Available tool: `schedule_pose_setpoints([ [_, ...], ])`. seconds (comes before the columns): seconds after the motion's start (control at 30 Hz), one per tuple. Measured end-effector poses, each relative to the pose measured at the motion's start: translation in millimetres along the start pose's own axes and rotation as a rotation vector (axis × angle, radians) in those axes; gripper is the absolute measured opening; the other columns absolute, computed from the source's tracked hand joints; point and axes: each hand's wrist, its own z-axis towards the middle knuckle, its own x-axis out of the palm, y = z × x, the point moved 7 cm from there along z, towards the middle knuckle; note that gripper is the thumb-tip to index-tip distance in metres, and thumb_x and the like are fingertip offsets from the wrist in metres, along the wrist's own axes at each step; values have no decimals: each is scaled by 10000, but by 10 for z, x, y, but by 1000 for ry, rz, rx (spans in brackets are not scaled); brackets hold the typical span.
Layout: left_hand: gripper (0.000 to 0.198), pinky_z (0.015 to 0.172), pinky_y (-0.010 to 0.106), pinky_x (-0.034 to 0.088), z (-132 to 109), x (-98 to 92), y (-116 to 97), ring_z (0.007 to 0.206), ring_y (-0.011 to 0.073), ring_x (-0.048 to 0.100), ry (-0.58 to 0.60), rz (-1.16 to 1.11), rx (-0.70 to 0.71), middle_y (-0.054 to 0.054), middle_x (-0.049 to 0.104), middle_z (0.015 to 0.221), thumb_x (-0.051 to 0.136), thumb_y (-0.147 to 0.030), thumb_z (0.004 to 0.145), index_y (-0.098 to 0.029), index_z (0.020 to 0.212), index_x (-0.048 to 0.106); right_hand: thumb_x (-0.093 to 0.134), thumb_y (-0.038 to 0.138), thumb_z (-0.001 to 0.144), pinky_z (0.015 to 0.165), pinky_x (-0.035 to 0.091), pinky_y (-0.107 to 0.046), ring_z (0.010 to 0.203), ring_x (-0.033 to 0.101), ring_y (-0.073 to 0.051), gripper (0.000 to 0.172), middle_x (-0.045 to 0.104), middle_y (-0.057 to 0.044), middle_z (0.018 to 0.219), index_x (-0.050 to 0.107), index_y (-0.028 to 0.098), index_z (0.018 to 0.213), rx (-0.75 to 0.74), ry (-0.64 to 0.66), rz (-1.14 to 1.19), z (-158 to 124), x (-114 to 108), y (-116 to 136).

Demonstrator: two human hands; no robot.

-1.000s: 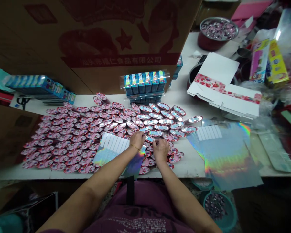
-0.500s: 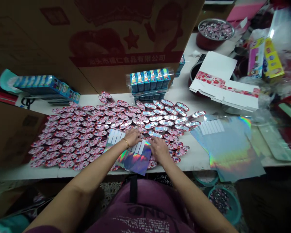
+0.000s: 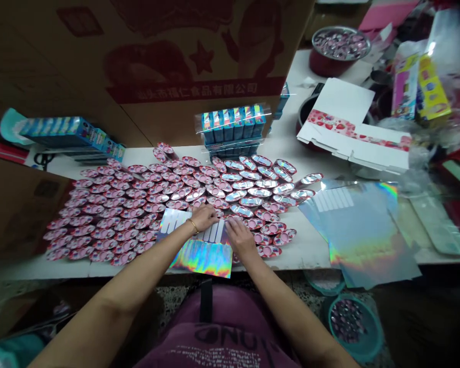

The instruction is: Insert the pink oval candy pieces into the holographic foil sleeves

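Observation:
My left hand [image 3: 204, 217], with a gold bangle on the wrist, presses on a holographic foil sheet [image 3: 201, 258] printed with white strips. My right hand [image 3: 240, 239] grips the same sheet at its right side. The sheet lies over the front of a dense layout of pink oval foil-lidded packs [image 3: 118, 214], which covers the middle of the white table [image 3: 299, 255]. Packs beneath the sheet are hidden.
A stack of film-wrapped blue boxes [image 3: 230, 128] stands behind the packs, before a large printed carton [image 3: 199, 56]. To the right lie a flat white strawberry-printed box blank [image 3: 352, 122] and more holographic sheets [image 3: 364, 230]. A metal bowl of pink pieces [image 3: 339, 46] sits far right; a teal basin [image 3: 352, 322] sits below the table.
The holographic sheet has turned from a tilted position to lie nearly level, with its rainbow band toward me. Both hands have shifted slightly left along it.

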Motion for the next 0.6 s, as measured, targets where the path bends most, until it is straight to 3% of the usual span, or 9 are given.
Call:
schedule_pose_setpoints([
  [0.2, 191, 815, 306, 336, 34, 3, -126, 859, 170, 489, -39, 14, -14, 22, 591, 824, 527, -342, 738, -183, 674, 612, 392, 200, 858, 825, 395, -339, 977, 471, -201, 353, 558, -110, 1087, 479, 149, 1196, 114, 38, 48, 79, -102, -204],
  [0.37, 185, 777, 290, 349, 11, 49, -252, 816, 164, 498, -84, -21, -53, 18, 588, 767, 542, -328, 721, -175, 639, 607, 382, 168, 850, 805, 400, -358, 1017, 444, -229, 385, 521, -127, 1165, 452, 133, 1227, -114, 84, -5, -4, -180, -270],
  [0.6, 204, 735, 263, 363, -44, 92, -409, 766, 145, 498, -129, -84, -85, 16, 578, 703, 541, -307, 716, -161, 580, 582, 394, 148, 850, 887, 386, -354, 1114, 417, -217, 318, 534, -104, 1177, 531, 139, 1137, -289, 31, 107, -134, -321, -390],
])
